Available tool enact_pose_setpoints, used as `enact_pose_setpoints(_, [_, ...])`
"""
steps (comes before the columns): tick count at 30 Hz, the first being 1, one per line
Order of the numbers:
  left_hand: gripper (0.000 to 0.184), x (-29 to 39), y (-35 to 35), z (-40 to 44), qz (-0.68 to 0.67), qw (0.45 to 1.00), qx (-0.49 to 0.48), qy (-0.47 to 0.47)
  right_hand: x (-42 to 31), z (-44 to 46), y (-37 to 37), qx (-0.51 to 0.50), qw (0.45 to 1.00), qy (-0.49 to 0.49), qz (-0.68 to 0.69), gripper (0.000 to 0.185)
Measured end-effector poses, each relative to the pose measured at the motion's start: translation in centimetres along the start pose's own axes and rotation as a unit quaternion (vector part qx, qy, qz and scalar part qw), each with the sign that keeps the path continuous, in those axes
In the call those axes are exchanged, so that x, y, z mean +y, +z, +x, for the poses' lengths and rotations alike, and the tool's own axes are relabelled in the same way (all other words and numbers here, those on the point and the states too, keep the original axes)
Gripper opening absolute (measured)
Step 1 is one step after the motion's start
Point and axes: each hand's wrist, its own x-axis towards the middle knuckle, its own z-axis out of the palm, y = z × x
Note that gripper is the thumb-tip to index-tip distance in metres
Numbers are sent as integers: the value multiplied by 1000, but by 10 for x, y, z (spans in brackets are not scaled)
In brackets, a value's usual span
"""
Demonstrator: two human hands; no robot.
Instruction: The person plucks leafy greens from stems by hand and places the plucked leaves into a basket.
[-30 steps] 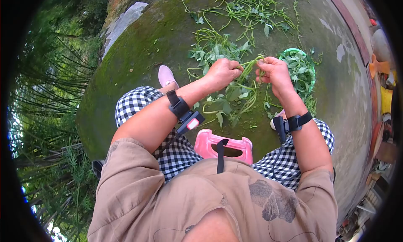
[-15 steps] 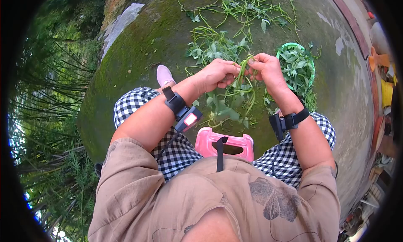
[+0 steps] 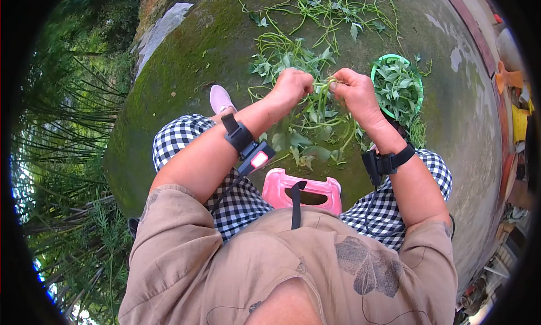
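My left hand (image 3: 293,88) is closed in a fist, with a thin stem strand running from it toward the other hand. My right hand (image 3: 355,94) pinches a looped green vine stem (image 3: 331,81) between thumb and forefinger. Leafy vine ends (image 3: 310,147) hang below both hands. Just beyond my left hand lies a pile of leafy vines (image 3: 290,57) on the ground. Right of my right hand stands a green-rimmed basket (image 3: 421,94) holding plucked leaves (image 3: 397,82). The left fingertips are turned away from view.
More tangled vines (image 3: 332,6) lie farther out on the mossy concrete floor (image 3: 208,49). A pink plastic seat (image 3: 276,189) shows between my knees. Tools and an orange object (image 3: 507,80) line the right edge; dense plants (image 3: 67,116) grow at left.
My left hand has pulled a little to the left and up, away from the right hand, widening the gap between them. The hanging leaves have swung slightly.
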Motion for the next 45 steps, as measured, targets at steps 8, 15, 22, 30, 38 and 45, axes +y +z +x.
enact_pose_setpoints(8, [17, 21, -67, 25, -256, 947, 174, -87, 18, 22, -50, 112, 958, 174, 198, 7])
enact_pose_setpoints(15, [24, 63, -116, 13, -281, 935, 214, 19, 70, 26, -73, 140, 827, 308, 449, 8])
enact_pose_setpoints(22, [23, 76, -116, 6, -295, 936, 193, 17, 85, 26, -61, 76, 789, 333, 510, 13])
enact_pose_setpoints(30, [24, 78, -99, 5, -238, 961, 137, 27, 58, 26, -44, 2, 798, 298, 524, 26])
enact_pose_setpoints(38, [23, 71, -93, 4, -201, 971, 127, 32, 71, 36, -36, -49, 810, 275, 515, 26])
enact_pose_setpoints(45, [21, 70, -86, 4, -175, 975, 130, 35, 41, 27, -34, -51, 846, 281, 451, 25])
